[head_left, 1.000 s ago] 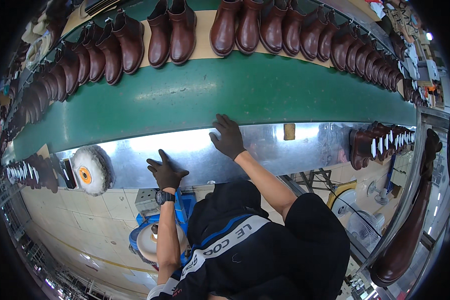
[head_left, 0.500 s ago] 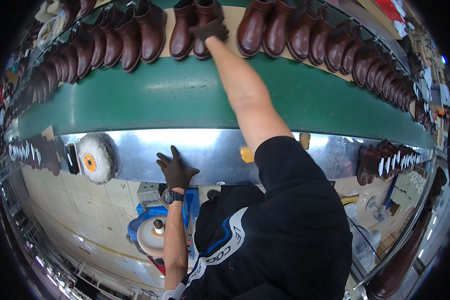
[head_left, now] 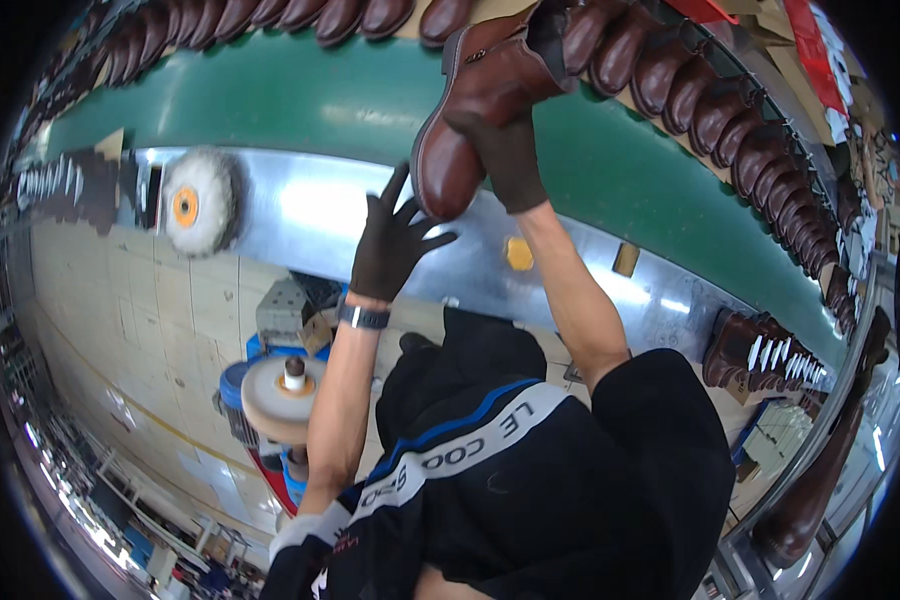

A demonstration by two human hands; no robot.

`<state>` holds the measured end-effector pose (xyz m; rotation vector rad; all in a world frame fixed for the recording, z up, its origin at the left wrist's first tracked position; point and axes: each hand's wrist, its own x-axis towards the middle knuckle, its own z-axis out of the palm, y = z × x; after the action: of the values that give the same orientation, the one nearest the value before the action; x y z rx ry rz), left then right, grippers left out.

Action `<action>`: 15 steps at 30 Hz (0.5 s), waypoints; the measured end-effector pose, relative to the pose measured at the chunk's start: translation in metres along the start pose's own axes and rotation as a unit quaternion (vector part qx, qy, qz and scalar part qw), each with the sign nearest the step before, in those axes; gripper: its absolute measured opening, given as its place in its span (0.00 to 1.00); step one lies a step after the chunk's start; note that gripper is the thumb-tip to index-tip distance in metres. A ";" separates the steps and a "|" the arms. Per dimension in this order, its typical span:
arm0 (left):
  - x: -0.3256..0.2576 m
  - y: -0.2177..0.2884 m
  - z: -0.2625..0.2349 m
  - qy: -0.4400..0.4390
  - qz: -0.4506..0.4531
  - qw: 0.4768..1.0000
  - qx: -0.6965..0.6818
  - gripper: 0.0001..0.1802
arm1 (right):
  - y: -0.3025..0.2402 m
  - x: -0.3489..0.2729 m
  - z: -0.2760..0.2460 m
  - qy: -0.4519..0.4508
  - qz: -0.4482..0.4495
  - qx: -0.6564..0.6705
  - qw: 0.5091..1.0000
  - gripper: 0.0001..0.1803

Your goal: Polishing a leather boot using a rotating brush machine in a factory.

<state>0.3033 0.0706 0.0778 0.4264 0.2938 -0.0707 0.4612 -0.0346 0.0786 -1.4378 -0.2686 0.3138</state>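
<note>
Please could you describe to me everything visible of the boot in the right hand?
This boot is reddish brown, glossy and leather-looking, with a dark sole edge and a small fitting on its side. The right hand holds it tilted above the green surface, toe toward the picture's lower edge. Whether the left hand touches it is unclear.

Gloved right hand (head_left: 505, 158) grips brown boot (head_left: 452, 165) over green tabletop (head_left: 300, 100); gloved left hand (head_left: 390, 245) splayed just beside the boot's toe; fluffy white wheel (head_left: 208, 180) and yellow block (head_left: 518, 253) on near metal ledge (head_left: 315, 215); row of similar brown boots (head_left: 654, 80) along tabletop's far side.
</note>
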 end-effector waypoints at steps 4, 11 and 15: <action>-0.021 0.004 0.035 0.002 0.053 0.988 0.142 0.30 | -0.042 -0.079 0.008 -0.151 -0.066 -0.095 0.982 0.38; -0.147 0.010 0.023 -0.180 -0.116 0.976 -0.024 0.29 | -0.115 -0.077 -0.029 -0.357 -0.213 -0.401 0.816 0.48; -0.229 -0.017 -0.011 -0.062 -0.062 0.991 -0.097 0.28 | -0.117 -0.144 -0.063 -0.489 -0.111 -0.323 0.803 0.46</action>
<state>0.0792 0.0609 0.1291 0.2103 0.2023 -0.1872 0.3560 -0.1581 0.1889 -1.7717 -1.5018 0.8178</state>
